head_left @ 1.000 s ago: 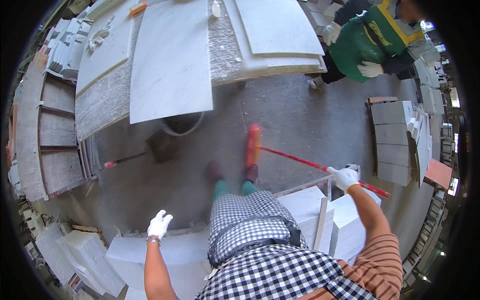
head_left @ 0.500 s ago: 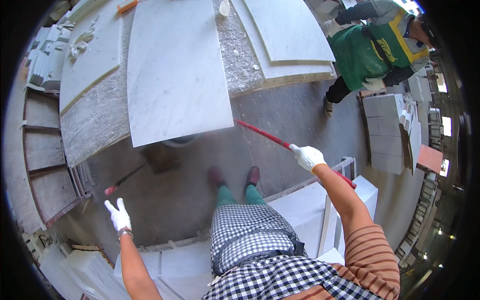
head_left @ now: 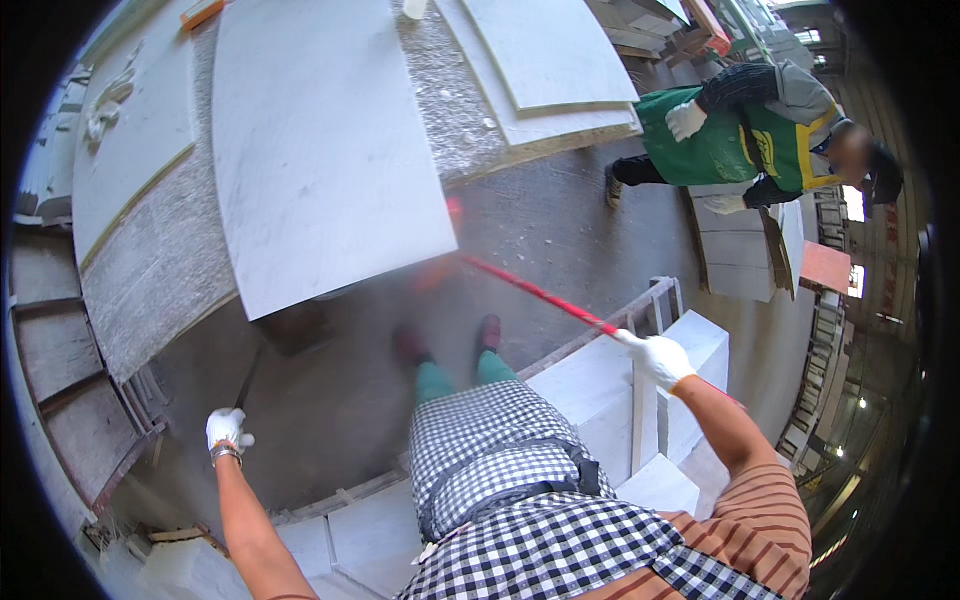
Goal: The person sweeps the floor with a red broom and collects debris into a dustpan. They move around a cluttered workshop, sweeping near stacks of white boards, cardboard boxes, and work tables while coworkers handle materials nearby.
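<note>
Far left there's a rack of dark stone slabs (head_left: 60, 370) stacked on edge, and next to it the left hand (head_left: 227, 429) in a white glove, closed around a thin dark handle (head_left: 247, 375) that runs up toward something under the table, can't make out what. Above that is a big white marble slab (head_left: 320, 150) lying on a speckled granite table (head_left: 150, 280), with more pale slabs past it. In the middle you see the person's own checked apron and shoes on a grey concrete floor (head_left: 560, 230), which looks dusty. The right hand (head_left: 655, 357), gloved too, is wrapped tight around a red broom handle (head_left: 535, 292), and the blurred red head sits low on the floor just under the slab edge. Looks like sweeping mid-stroke to me, with plenty of floor left. White stone blocks (head_left: 600, 390) sit by the right arm, and further right a co-worker in a green apron (head_left: 730, 140) bends over another block.
</note>
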### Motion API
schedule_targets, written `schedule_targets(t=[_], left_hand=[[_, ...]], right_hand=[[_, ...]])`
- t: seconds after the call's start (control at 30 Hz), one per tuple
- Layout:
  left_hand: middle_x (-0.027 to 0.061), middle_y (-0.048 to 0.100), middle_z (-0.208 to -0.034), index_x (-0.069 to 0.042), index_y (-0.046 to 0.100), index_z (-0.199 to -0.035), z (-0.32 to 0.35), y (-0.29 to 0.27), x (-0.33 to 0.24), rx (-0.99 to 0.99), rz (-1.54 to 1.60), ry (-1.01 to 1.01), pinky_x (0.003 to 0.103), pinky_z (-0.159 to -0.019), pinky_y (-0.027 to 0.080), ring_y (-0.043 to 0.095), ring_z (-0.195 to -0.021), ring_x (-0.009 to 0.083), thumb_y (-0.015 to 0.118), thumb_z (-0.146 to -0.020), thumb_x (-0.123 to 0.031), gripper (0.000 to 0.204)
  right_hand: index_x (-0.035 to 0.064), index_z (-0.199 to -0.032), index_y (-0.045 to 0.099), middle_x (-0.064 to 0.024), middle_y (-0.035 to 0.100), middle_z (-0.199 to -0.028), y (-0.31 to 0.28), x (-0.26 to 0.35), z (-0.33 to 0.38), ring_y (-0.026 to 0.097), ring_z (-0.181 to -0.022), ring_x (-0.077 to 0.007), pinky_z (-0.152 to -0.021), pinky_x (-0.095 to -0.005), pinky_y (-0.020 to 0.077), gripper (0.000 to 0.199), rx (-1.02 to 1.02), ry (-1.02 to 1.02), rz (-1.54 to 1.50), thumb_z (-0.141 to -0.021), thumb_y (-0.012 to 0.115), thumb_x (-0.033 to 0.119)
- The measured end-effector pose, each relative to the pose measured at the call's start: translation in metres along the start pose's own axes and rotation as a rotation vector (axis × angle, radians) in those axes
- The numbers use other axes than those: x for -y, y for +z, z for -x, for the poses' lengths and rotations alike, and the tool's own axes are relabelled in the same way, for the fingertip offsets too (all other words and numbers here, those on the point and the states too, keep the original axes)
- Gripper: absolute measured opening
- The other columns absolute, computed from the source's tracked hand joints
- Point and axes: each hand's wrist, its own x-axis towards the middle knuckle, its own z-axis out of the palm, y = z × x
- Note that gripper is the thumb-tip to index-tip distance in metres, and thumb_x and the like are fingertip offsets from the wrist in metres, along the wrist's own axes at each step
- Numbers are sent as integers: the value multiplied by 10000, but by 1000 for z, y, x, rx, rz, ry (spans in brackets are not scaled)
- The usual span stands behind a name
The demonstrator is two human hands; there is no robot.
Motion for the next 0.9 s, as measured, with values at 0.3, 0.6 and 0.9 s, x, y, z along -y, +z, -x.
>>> schedule_targets(t=[0.3, 0.6, 0.9], left_hand=[[27, 451, -552, -79, 563, -782, 65, 33, 51, 98, 138, -205, 387, -339, 402, 392, -338, 162, 577, -931, -203, 194], [-52, 420, -520, -191, 620, -853, 150, 85, 88, 158, 585, -275, 520, -691, 514, 379, -427, 128, 558, -961, -259, 142], [-36, 512, -549, -208, 610, -812, 230, 176, 92, 171, 872, -318, 557, -847, 491, 435, -447, 144, 572, -943, -308, 169]], right_hand=[[306, -1316, 580, -135, 717, -940, 3, -43, -87, 712, -868, -350, -687, -455, 548, 328, 8, -94, 257, -1011, 462, 335], [258, -1317, 576, -149, 693, -805, -22, -199, -42, 700, -733, -344, -575, -453, 518, 348, -145, -25, 329, -981, 497, 208], [325, -1211, 627, -135, 708, -882, 41, -184, -75, 711, -801, -350, -641, -452, 537, 284, -68, -214, 129, -981, 462, 299]])
